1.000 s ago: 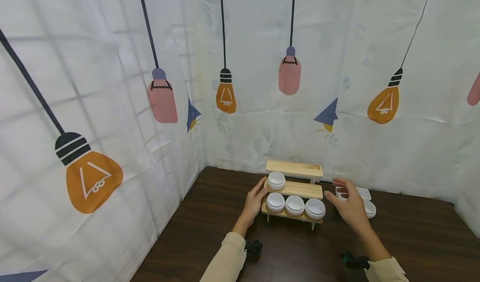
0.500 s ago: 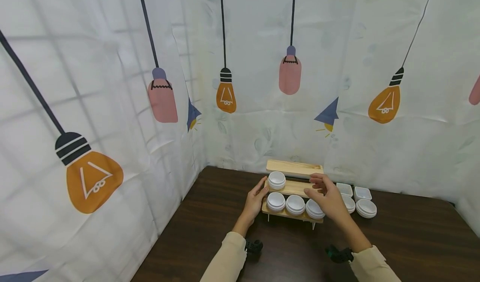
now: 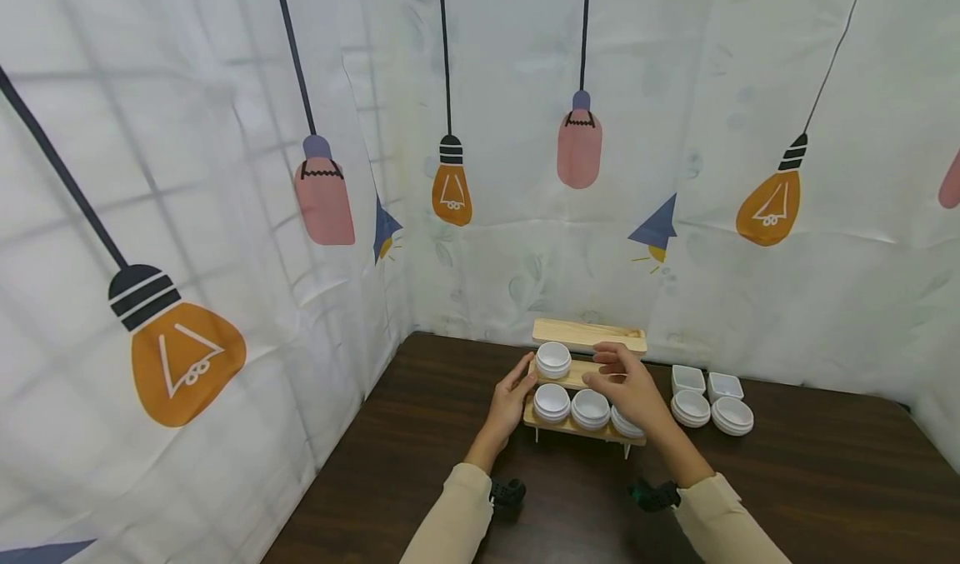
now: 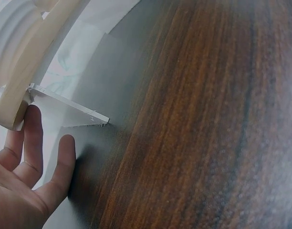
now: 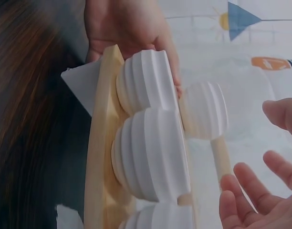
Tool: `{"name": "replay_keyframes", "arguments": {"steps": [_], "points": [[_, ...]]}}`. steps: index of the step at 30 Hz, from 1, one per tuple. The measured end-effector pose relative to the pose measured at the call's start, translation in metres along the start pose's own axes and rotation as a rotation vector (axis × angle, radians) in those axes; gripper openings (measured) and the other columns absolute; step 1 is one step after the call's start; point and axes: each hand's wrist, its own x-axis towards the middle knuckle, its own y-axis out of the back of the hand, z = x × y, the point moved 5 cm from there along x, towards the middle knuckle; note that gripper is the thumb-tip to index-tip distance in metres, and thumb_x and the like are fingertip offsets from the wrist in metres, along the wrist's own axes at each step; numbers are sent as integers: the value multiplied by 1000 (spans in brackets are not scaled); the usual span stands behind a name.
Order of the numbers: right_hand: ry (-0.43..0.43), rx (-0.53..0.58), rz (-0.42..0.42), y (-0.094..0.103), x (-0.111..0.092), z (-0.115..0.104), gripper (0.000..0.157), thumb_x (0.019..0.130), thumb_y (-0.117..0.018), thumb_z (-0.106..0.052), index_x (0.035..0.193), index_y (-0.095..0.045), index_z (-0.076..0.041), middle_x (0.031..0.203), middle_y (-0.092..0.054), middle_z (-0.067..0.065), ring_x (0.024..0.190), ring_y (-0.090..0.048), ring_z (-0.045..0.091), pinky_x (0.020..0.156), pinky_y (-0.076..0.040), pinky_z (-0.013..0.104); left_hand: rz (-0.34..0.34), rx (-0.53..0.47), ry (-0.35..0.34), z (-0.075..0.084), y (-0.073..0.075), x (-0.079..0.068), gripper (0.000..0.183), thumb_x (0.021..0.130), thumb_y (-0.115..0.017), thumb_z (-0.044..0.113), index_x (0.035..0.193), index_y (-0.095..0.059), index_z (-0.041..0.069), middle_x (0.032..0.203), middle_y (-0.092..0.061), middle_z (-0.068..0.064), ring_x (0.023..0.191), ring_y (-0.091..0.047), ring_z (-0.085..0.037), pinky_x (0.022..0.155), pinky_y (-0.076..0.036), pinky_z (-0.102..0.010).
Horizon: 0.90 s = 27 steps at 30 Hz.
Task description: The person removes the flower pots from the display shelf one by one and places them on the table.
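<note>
A three-tier wooden display stand (image 3: 592, 376) stands on the dark table. Three ridged white bowls, the middle one (image 3: 590, 410) among them, line its lowest tier; the right one is partly behind my right hand. Another white bowl (image 3: 553, 360) sits at the left of the middle tier. My left hand (image 3: 508, 406) holds the stand's left end, fingertips at the plank's end (image 4: 10, 112) in the left wrist view. My right hand (image 3: 628, 391) hovers at the right half of the middle tier, fingers spread and holding nothing, as the right wrist view also shows.
Right of the stand, two small square white dishes (image 3: 687, 379) stand behind two round white bowls (image 3: 732, 416) on the table (image 3: 825, 456). The top tier (image 3: 588, 335) carries nothing. A patterned white curtain (image 3: 510, 272) hangs close behind the table's back edge.
My right hand has moved left from over the dishes on the table to the stand's middle tier, uncovering those dishes. My left hand stays at the stand's left end.
</note>
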Motion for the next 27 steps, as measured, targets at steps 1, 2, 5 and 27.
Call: {"name": "replay_keyframes", "arguments": {"steps": [1, 2, 5, 27], "points": [[-4, 0, -6, -2, 1, 0, 57, 97, -71, -22, 147, -48, -8, 141, -57, 23, 124, -56, 37, 104, -46, 50, 2, -1, 0, -1, 0, 0, 49, 107, -54, 27, 155, -48, 18, 154, -52, -15, 123, -61, -26, 104, -49, -46], [-7, 0, -10, -4, 3, 0, 57, 97, -72, -22, 147, -48, -9, 141, -57, 23, 124, -56, 37, 105, -46, 52, 6, -2, 5, -2, 0, 1, 49, 107, -54, 28, 155, -48, 20, 154, -52, -14, 125, -61, -27, 105, -49, -46], [-14, 6, -23, -10, 7, 0, 58, 97, -72, -22, 147, -48, -9, 142, -57, 24, 125, -56, 38, 106, -46, 56, 14, 1, 13, -10, -1, 5, 49, 108, -53, 29, 155, -47, 22, 154, -52, -13, 125, -60, -26, 106, -48, -47], [-25, 43, -42, -37, 29, 4, 63, 93, -77, -24, 147, -49, -9, 142, -58, 23, 120, -63, 37, 93, -57, 46, -55, -11, 27, 2, 3, 0, 52, 108, -54, 27, 158, -43, 15, 148, -57, -16, 119, -61, -19, 102, -51, -39]]}}
